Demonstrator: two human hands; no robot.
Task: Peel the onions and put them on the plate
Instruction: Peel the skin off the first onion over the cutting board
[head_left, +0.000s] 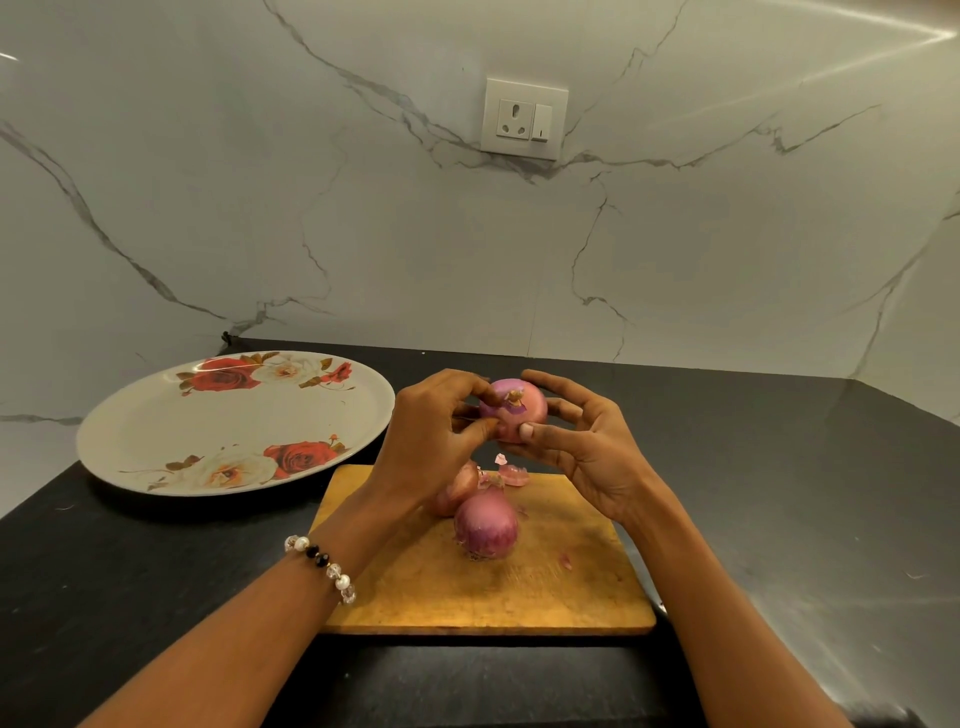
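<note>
The task looks to be in its early part. The plate (156, 415), on the left of the dark bench (779, 493), carries no onion yet. Both hands hold one onion (514, 410) raised above the far edge of the cutting board (571, 582): the left hand (431, 441) pinches at its skin with curled fingers, and the right hand (582, 447) cradles it, fingers curled round it. It looks largely bare, with its dry tip on. Two more onions wait on the board: the near onion (485, 525) in its skin, and a second onion (460, 488) just behind it, partly hidden by the left hand. Peel scraps (511, 474) lie on the far part of the board.
</note>
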